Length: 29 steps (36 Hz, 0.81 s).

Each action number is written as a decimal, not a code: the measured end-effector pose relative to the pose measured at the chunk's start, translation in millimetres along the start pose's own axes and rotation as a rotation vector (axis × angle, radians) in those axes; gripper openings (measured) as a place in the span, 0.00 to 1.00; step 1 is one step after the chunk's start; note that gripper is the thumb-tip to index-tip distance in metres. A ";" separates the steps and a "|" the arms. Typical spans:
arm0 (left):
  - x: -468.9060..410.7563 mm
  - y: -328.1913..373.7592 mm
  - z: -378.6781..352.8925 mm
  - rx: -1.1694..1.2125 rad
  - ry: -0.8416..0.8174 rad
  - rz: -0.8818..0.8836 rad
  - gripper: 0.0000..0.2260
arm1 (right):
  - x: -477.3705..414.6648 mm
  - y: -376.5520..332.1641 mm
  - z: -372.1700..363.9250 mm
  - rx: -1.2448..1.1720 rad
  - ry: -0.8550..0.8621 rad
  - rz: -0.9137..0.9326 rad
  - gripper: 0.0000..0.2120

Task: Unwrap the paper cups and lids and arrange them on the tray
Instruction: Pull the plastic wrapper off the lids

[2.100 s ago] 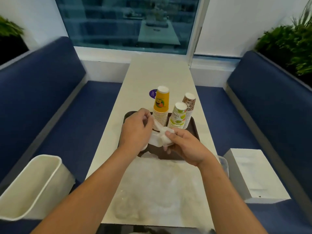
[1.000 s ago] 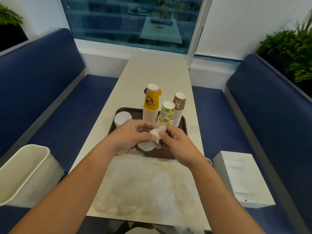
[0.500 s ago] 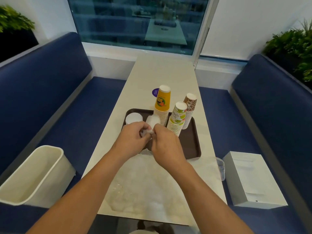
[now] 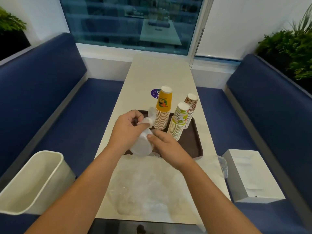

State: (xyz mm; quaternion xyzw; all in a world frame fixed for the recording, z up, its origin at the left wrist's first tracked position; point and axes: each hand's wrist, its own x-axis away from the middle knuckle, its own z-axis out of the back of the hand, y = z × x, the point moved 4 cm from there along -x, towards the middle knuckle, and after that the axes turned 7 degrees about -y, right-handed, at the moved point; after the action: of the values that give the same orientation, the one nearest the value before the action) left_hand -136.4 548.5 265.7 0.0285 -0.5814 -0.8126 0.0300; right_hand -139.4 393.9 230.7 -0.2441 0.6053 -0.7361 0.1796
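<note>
A white bin (image 4: 33,179) sits on the blue bench at the far left. Over the desk (image 4: 160,71), the left grip (image 4: 126,130) pinches the twisted neck of the clear wrapper (image 4: 151,115). The wrapper encloses a stack of white lids (image 4: 141,146), held tilted above the near edge of the brown tray (image 4: 194,146). The right grip (image 4: 167,146) clasps the stack's side, thumb on it. Three cup stacks (image 4: 163,112) stand upside down on the tray. A white box (image 4: 251,176) lies on the right bench.
</note>
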 end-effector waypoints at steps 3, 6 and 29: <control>2.0 -1.7 -3.9 -0.128 0.052 -0.004 0.08 | -2.1 5.8 -7.0 -0.071 0.114 -0.025 0.12; 6.1 -2.5 -10.6 -0.178 0.059 -0.019 0.07 | -1.5 5.1 -11.7 -0.036 0.130 -0.013 0.12; 21.3 -17.6 -27.1 0.718 -0.323 0.341 0.08 | 28.0 -5.6 -8.0 0.334 0.299 0.126 0.11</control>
State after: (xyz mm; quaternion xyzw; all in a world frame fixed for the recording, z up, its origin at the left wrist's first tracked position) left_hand -155.6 526.9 240.1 -0.1871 -0.8210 -0.5360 0.0605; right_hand -166.7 385.7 239.0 -0.0609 0.5088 -0.8414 0.1715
